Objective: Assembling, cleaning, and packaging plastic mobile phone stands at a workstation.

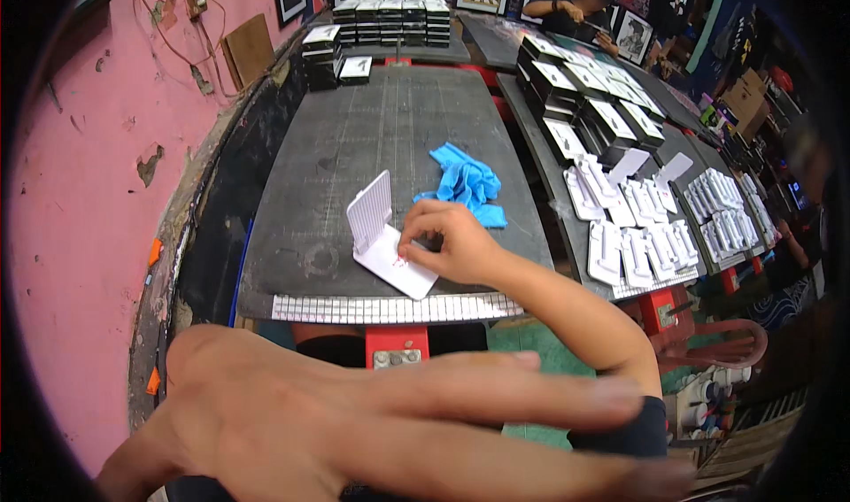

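Observation:
A white folding stand (400, 267) sits near the front of the dark table, its ribbed panel (370, 210) standing up at the left. Over the flat base, my right hand (452, 243) has its thumb and fingers curled together, fingertips touching or just above a small pink-red mark. Whatever may be pinched there is too small to make out. Close to the camera, my left hand (336, 422) stretches across the lower view with long, slightly blurred fingers extended and nothing held. Behind my right hand lies a crumpled blue cloth (467, 183).
White rulers or grid strips (398, 308) edge the table front. Boxes (394, 15) are stacked at the back, more boxes (589, 86) on the right table. Several white stands (642, 250) lie there too. A co-worker (584, 11) works at the far right. A pink wall (115, 201) borders the left.

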The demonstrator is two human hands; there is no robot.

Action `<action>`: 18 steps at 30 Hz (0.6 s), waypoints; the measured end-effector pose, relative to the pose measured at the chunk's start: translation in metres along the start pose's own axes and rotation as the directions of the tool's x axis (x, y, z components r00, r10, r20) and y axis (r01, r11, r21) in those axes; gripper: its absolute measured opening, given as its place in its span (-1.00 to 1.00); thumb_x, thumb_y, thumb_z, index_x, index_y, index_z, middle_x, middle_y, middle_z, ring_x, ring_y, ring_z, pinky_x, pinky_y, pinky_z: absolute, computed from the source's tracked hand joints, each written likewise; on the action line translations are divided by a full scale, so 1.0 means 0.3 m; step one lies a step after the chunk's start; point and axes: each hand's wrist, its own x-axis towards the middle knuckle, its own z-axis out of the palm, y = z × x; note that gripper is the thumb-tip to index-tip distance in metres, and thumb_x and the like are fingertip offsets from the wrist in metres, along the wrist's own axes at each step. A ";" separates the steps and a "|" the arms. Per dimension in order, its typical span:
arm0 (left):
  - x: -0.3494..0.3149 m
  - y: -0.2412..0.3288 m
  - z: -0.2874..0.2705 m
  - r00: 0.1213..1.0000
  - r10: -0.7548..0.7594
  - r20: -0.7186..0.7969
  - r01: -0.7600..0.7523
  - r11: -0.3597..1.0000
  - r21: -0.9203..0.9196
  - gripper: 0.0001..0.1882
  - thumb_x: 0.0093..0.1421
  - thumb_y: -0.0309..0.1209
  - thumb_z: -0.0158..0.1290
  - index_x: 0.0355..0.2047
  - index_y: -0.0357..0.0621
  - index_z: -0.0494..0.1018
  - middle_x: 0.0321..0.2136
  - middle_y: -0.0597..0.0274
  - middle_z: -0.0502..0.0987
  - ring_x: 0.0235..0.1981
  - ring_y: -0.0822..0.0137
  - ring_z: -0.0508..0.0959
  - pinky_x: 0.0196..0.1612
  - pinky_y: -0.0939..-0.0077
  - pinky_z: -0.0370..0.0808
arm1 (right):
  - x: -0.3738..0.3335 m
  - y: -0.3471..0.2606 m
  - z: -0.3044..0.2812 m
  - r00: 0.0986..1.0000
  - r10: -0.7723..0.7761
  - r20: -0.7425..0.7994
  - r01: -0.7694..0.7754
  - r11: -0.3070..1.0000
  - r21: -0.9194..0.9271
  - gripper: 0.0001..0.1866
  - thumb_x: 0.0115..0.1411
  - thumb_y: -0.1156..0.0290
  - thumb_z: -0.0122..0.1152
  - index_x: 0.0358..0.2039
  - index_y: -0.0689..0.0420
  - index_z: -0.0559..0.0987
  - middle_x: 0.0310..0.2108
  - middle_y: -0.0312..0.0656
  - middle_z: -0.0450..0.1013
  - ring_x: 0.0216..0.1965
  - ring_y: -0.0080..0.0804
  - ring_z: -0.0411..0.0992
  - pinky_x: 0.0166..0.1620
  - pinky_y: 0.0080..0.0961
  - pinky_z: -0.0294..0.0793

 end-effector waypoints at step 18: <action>-0.269 -0.377 -0.020 0.845 -0.220 -0.487 0.522 0.142 0.841 -0.65 0.04 -0.37 0.42 -0.13 -0.03 0.69 -0.15 0.28 0.66 -0.19 0.16 0.64 -0.17 0.27 0.60 | -0.007 0.016 0.000 0.998 0.051 -0.023 -0.050 0.998 0.046 -0.90 0.14 0.47 0.51 -0.33 0.18 0.76 -0.30 -0.20 0.58 -0.37 -0.36 0.55 -0.35 -0.44 0.52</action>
